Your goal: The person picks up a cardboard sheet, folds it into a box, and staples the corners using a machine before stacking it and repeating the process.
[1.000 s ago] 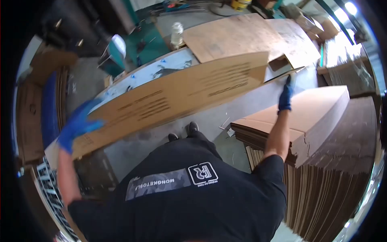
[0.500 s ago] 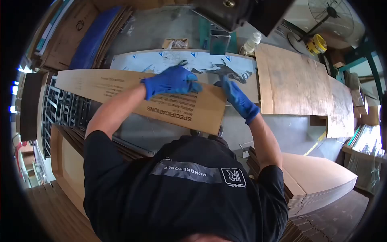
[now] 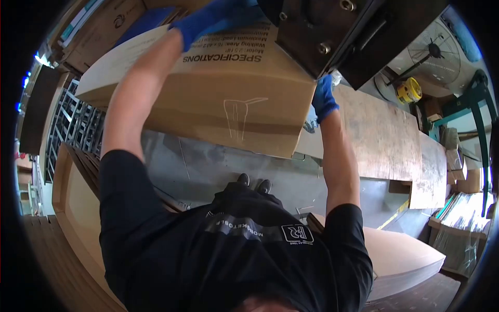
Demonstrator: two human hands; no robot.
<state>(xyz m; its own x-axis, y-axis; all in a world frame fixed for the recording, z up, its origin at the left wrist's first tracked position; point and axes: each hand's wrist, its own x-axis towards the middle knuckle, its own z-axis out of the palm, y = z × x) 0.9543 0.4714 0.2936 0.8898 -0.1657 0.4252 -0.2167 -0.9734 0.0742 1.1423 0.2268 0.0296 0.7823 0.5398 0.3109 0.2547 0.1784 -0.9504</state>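
Observation:
A long brown cardboard box [image 3: 223,91] with upside-down "SPECIFICATIONS" print and a line drawing on its side spans the view in front of my chest. It is raised close to the camera, and the floor and my shoes show below it. My left hand [image 3: 218,20], in a blue glove, reaches across the printed face to the far edge, its fingertips hidden near the top of the view. At the box's right end, my right hand [image 3: 324,99], also gloved in blue, grips the edge, its fingers partly covered by a dark metal bracket [image 3: 312,36].
Plywood sheets [image 3: 374,135] lie on the right. Behind them stand a fan [image 3: 434,49] and a yellow bucket [image 3: 409,91]. Stacked flat cardboard [image 3: 405,255] is beside me at right, an open carton [image 3: 78,208] at left, and a metal rack [image 3: 67,135] beyond it.
The box has come up toward the camera and tipped, so its side with the drawing shows. My left hand has moved up and outward; my right hand has moved slightly right along with the box end.

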